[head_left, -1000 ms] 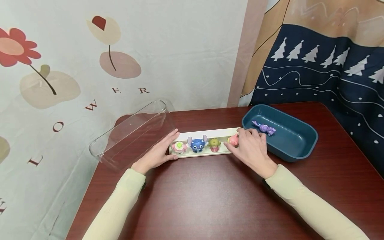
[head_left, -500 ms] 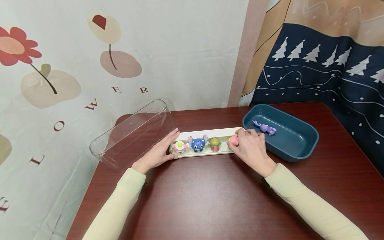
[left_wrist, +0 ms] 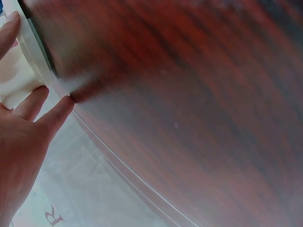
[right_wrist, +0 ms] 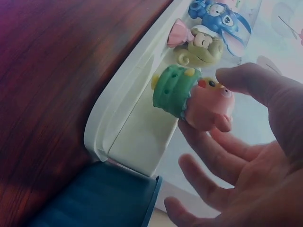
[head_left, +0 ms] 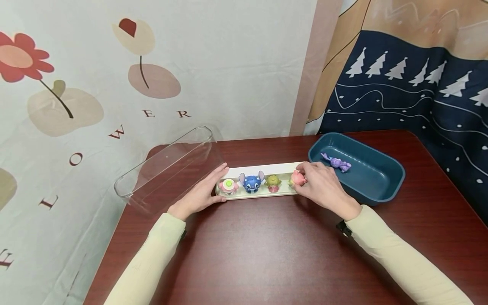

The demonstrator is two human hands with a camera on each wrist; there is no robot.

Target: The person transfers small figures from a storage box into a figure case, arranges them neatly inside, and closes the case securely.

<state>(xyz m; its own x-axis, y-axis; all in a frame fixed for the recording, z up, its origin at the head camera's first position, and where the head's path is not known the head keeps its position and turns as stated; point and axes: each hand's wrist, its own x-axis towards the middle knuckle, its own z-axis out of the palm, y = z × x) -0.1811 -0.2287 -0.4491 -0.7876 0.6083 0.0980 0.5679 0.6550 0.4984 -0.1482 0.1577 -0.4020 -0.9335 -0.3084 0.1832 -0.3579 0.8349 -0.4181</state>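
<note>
In the head view, a white stepped display-box base (head_left: 263, 168) carries a row of small figurines. From the left stand a pink figurine with a green-and-white top (head_left: 228, 186), a blue big-eared figurine (head_left: 251, 184) and an olive-haired figurine (head_left: 272, 183). My left hand (head_left: 200, 195) holds the base's left end, thumb at the front, fingers behind. At the right end, my right hand (head_left: 324, 184) pinches a pig figurine (head_left: 299, 178) between thumb and fingers. The right wrist view shows the pig figurine (right_wrist: 208, 106) tilted, with a pink head and green body, over the base.
A blue-green basin (head_left: 370, 169) stands just right of the base, with a purple figurine (head_left: 337, 162) inside. A clear plastic cover (head_left: 167, 169) lies at the left behind my left hand. Patterned cloths hang behind the brown table (head_left: 267, 254).
My right wrist has turned and shifted slightly right, and more of the pig figurine shows between my fingers. The left hand stays at the base's left end.
</note>
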